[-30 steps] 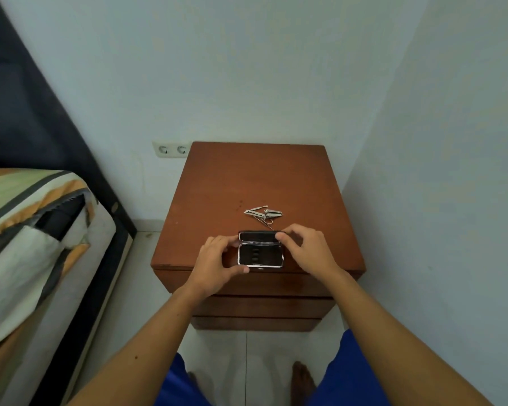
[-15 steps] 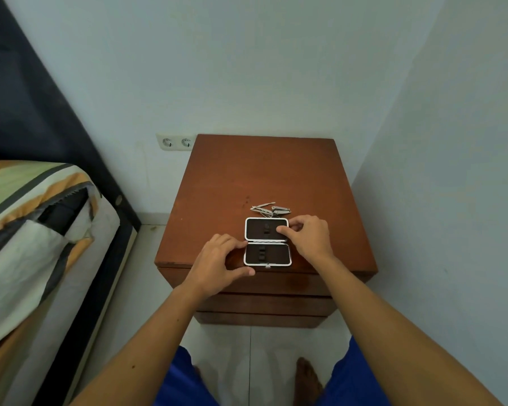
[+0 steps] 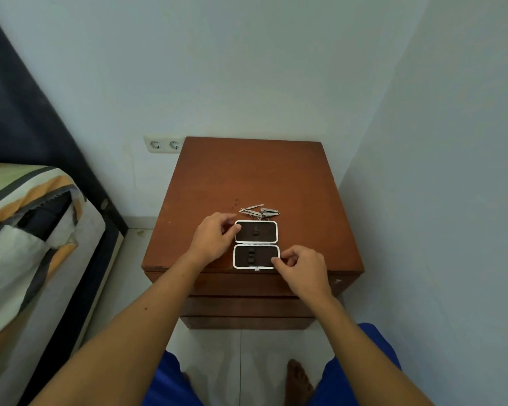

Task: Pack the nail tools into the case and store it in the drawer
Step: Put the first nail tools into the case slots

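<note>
A small silver-rimmed case lies open flat near the front edge of a brown wooden nightstand (image 3: 247,177). Its two dark halves face up, the far half (image 3: 264,231) and the near half (image 3: 264,254). A small pile of metal nail tools (image 3: 260,211) lies just behind the case. My left hand (image 3: 214,240) rests at the left edge of the far half, thumb against the rim. My right hand (image 3: 302,271) pinches the right edge of the near half. The nightstand's drawer fronts (image 3: 247,306) below are closed.
A bed with a striped cover (image 3: 27,230) stands close on the left. A wall (image 3: 437,200) runs tight along the nightstand's right side. A double wall socket (image 3: 163,145) sits behind the left rear corner. My bare feet are on the tiled floor below.
The case lid has gone from partly raised to lying flat open. My left hand moved up to the far half's left edge, and my right hand moved down to the near half's right edge.
</note>
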